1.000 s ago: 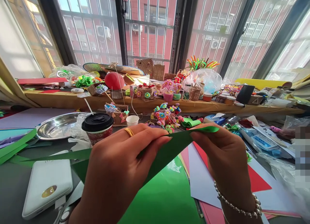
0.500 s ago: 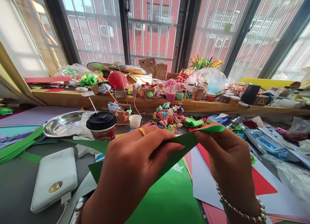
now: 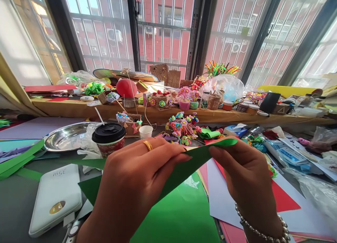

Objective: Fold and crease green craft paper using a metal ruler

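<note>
A strip of green paper is stretched between my two hands, above the table. My left hand, with a gold ring on one finger, pinches its upper edge near the middle; the strip's far left end pokes out behind that hand. At the other end, my right hand grips the strip between thumb and fingers, where the tip curls over. Below the hands lies a larger green sheet. White paper and a red sheet lie beside it, under and near my right wrist.
A lidded coffee cup with a straw stands behind my left hand, near a metal tray and a white paper cup. A white power bank lies at left. Craft flowers stand ahead, before a crowded window ledge.
My left hand has slid left along the green strip, leaving more of it bare between the hands. My right hand keeps its grip, shifted only slightly.
</note>
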Motion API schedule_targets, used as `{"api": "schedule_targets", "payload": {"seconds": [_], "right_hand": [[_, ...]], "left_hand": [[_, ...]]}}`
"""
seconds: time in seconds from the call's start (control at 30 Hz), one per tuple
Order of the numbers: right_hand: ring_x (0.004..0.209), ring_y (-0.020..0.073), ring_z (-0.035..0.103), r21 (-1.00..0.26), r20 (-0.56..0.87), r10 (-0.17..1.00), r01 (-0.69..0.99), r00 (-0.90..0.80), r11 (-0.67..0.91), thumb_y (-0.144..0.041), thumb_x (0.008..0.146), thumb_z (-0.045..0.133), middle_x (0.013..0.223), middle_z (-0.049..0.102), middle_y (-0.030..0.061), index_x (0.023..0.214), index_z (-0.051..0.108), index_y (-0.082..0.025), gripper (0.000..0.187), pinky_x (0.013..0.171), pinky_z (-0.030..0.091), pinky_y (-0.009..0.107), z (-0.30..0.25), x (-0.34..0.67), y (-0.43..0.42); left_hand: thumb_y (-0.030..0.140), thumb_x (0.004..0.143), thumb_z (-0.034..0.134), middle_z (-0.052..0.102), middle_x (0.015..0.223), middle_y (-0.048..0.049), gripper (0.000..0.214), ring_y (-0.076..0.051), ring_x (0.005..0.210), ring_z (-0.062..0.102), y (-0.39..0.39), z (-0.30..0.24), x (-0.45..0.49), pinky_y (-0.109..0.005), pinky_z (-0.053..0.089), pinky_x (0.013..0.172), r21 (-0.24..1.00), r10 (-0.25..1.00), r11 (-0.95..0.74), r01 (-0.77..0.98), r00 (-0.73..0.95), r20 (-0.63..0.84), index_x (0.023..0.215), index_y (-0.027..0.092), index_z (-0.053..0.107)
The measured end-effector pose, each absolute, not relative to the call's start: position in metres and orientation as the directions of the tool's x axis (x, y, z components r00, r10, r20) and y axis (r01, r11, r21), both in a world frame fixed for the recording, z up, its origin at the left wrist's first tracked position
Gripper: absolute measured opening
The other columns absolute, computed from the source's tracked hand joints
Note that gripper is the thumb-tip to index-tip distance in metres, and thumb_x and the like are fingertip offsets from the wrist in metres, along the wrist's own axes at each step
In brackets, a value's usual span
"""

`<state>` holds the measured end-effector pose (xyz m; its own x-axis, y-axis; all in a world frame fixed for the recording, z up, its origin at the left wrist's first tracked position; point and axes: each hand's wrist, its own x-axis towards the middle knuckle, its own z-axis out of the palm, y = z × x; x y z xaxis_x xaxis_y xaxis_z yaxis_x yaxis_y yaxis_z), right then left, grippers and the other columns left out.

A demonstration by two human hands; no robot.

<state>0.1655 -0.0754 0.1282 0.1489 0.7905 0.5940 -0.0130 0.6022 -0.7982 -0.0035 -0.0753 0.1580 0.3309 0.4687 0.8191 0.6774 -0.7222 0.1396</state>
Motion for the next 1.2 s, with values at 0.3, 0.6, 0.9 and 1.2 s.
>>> {"api": "schedule_targets", "payload": {"seconds": [0.3, 0.6, 0.9, 1.2], "right_hand": [[0.059, 0.0155, 0.064, -0.752, 0.647, 0.697, 0.107, 0.309, 0.651, -0.023, 0.063, 0.070, 0.067, 0.069, -0.0018, 0.074, 0.068, -0.027, 0.012, 0.051, 0.055, 0.024, 0.134, 0.173, -0.088], [0.063, 0.0158, 0.064, -0.747, 0.659, 0.677, 0.189, 0.327, 0.637, -0.026, 0.065, 0.069, 0.070, 0.069, -0.0012, 0.071, 0.068, -0.026, 0.006, 0.053, 0.055, 0.022, 0.140, 0.169, -0.096], [0.066, 0.0145, 0.065, -0.760, 0.645, 0.698, 0.165, 0.311, 0.628, -0.021, 0.066, 0.068, 0.070, 0.069, -0.0024, 0.071, 0.068, -0.026, 0.006, 0.055, 0.054, 0.019, 0.142, 0.169, -0.100], [0.063, 0.0154, 0.064, -0.691, 0.722, 0.640, 0.243, 0.263, 0.681, -0.024, 0.067, 0.068, 0.068, 0.069, -0.0030, 0.072, 0.069, -0.027, 0.006, 0.058, 0.054, 0.024, 0.143, 0.171, -0.102]], "left_hand": [[0.025, 0.080, 0.047, 0.066, 0.074, 0.0061, 0.017, -0.011, 0.063, 0.061, -0.083, 0.157, -0.005, -0.022, 0.048, 0.061, 0.148, 0.502, -0.692, 0.707, 0.323, 0.802, 0.077, 0.028, 0.063], [0.035, 0.080, 0.040, 0.064, 0.070, 0.0069, 0.023, -0.013, 0.062, 0.060, -0.084, 0.151, -0.003, -0.025, 0.049, 0.056, 0.123, 0.443, -0.681, 0.722, 0.272, 0.854, 0.075, 0.032, 0.062], [0.042, 0.077, 0.044, 0.067, 0.071, 0.0060, 0.021, -0.014, 0.063, 0.061, -0.084, 0.148, -0.007, -0.025, 0.051, 0.058, 0.064, 0.399, -0.665, 0.744, 0.282, 0.872, 0.077, 0.033, 0.062], [0.038, 0.074, 0.046, 0.068, 0.078, 0.0069, 0.023, -0.018, 0.077, 0.063, -0.082, 0.139, -0.024, -0.027, 0.053, 0.061, -0.001, 0.334, -0.705, 0.709, 0.334, 0.881, 0.087, 0.035, 0.065]]}}
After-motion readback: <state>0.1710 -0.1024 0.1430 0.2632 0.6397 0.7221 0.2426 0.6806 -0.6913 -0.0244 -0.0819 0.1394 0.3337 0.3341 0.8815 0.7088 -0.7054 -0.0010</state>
